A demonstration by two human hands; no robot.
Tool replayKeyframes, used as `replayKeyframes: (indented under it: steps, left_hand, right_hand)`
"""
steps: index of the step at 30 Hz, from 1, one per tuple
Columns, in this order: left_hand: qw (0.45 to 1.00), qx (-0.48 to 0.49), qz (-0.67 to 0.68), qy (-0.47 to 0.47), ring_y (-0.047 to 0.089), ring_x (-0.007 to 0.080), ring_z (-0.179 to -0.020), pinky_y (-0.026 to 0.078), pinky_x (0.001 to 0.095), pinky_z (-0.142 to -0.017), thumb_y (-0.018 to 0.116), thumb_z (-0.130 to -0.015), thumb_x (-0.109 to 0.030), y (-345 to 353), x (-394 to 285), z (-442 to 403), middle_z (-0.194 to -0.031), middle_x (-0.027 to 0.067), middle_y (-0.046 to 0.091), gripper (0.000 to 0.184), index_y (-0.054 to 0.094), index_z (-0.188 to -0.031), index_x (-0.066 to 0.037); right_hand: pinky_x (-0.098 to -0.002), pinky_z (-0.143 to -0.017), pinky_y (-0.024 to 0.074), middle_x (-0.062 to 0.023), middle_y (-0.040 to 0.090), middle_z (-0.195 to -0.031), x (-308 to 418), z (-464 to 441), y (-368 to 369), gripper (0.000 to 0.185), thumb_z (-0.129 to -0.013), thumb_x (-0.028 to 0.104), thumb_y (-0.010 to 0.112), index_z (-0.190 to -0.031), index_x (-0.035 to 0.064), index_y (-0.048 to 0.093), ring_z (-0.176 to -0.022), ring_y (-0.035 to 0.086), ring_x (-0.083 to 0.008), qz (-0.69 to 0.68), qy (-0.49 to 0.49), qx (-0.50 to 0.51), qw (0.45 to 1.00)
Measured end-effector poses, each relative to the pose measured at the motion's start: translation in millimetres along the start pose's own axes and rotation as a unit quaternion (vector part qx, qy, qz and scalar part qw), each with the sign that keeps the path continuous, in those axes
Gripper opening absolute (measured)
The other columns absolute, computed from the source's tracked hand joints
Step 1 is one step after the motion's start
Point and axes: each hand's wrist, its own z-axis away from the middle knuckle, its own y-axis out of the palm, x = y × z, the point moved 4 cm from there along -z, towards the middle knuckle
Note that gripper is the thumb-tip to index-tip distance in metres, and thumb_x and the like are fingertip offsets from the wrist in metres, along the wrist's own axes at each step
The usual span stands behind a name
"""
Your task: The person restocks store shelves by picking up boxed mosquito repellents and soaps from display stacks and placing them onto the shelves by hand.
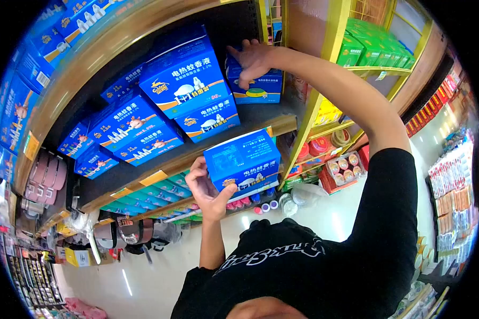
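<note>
My left hand (210, 194) grips a blue box of electric mosquito-repellent liquid (242, 162), its thumb on the front and its fingers round the left side. The box is held up in front of the shelf edge. My right hand (254, 59) reaches onto the shelf and rests on another blue box (261, 91) by the yellow upright. Its fingers are spread over that box's top and left side, with the thumb down on the front. Left of it stands a stack of larger blue boxes (181, 80), with lower stacked blue boxes (135, 125) beyond.
A yellow rack (332, 40) with green boxes (378, 45) stands on the right. Under the shelf edge (197, 159) are teal packs (149, 194) and hanging goods. More blue boxes (18, 106) fill the shelf at far left. Packaged goods (452, 196) line the right side.
</note>
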Motion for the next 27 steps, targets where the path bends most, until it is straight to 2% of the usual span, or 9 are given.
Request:
replayKeyframes:
  steps: [6, 9, 16, 19, 25, 26, 27]
  left_hand:
    - [1.0, 0.008, -0.017, 0.012, 0.043, 0.0269, -0.131, 0.037, 0.0405, -0.109, 0.089, -0.069, -0.005, 15.3, 5.5, -1.5, -0.14, 0.018, 0.039, 0.075, 0.038, -0.124, -0.012]
    - [1.0, 0.015, -0.014, 0.01, 0.043, 0.0267, -0.131, 0.038, 0.0401, -0.109, 0.088, -0.07, -0.003, 17.0, 6.1, -2.0, -0.141, 0.0179, 0.039, 0.075, 0.038, -0.124, -0.011]
    - [1.0, 0.014, 0.002, 0.006, 0.044, 0.0259, -0.129, 0.04, 0.0399, -0.108, 0.088, -0.071, -0.003, 15.4, 9.3, -1.3, -0.14, 0.017, 0.039, 0.074, 0.037, -0.124, -0.011]
    - [1.0, 0.02, 0.015, -0.005, 0.044, 0.0254, -0.128, 0.041, 0.04, -0.107, 0.086, -0.072, 0.0, 15.4, 9.0, -0.7, -0.139, 0.0167, 0.039, 0.072, 0.037, -0.123, -0.011]
    - [0.999, 0.029, 0.025, -0.002, 0.045, 0.0249, -0.128, 0.042, 0.0399, -0.105, 0.086, -0.071, 0.001, 11.8, 14.4, 0.9, -0.138, 0.0168, 0.04, 0.072, 0.038, -0.123, -0.011]
    - [0.999, 0.014, 0.033, -0.015, 0.045, 0.0258, -0.129, 0.039, 0.0409, -0.11, 0.088, -0.071, -0.005, 12.1, 15.0, 2.0, -0.139, 0.0172, 0.041, 0.072, 0.038, -0.124, -0.01]
    - [0.999, 0.02, 0.031, -0.019, 0.045, 0.0258, -0.129, 0.039, 0.0408, -0.11, 0.087, -0.071, -0.005, 12.0, 17.1, 2.3, -0.14, 0.017, 0.041, 0.072, 0.038, -0.123, -0.01]
  right_hand:
    - [-0.0505, -0.106, 0.0442, -0.0353, 0.032, -0.151, -1.3, 21.6, -5.6, 0.13, -0.056, 0.047, 0.077, -0.161, 0.0053, 0.013, -0.136, 0.04, -0.0481, 0.005, -0.02, 0.009, 1.0]
    - [-0.052, -0.107, 0.0423, -0.0361, 0.029, -0.154, -2.3, 28.2, -9.4, 0.131, -0.056, 0.047, 0.078, -0.162, 0.0067, 0.013, -0.138, 0.038, -0.0495, -0.004, -0.014, 0.046, 0.999]
    - [-0.0541, -0.113, 0.0337, -0.0405, 0.017, -0.157, 4.0, 12.2, 1.4, 0.132, -0.058, 0.051, 0.076, -0.163, 0.0106, 0.008, -0.142, 0.031, -0.0523, -0.007, -0.077, 0.111, 0.991]
    - [-0.0529, -0.114, 0.034, -0.038, 0.021, -0.158, 3.8, 10.5, 2.4, 0.129, -0.059, 0.049, 0.077, -0.162, 0.0104, 0.011, -0.142, 0.032, -0.0517, -0.011, -0.062, 0.113, 0.992]
    - [-0.048, -0.113, 0.0391, -0.0338, 0.033, -0.153, 10.6, 20.6, 2.4, 0.125, -0.056, 0.042, 0.079, -0.158, -0.0001, 0.019, -0.14, 0.039, -0.0457, -0.044, -0.069, 0.07, 0.994]
    - [-0.0463, -0.108, 0.044, -0.0349, 0.042, -0.146, 10.2, 19.0, 4.3, 0.121, -0.056, 0.04, 0.079, -0.154, -0.0047, 0.023, -0.135, 0.046, -0.0431, -0.034, -0.079, 0.051, 0.995]
    - [-0.0456, -0.107, 0.0452, -0.0346, 0.044, -0.144, 11.0, 21.1, 3.3, 0.119, -0.056, 0.039, 0.079, -0.153, -0.0054, 0.025, -0.133, 0.048, -0.0429, -0.047, -0.083, 0.057, 0.994]
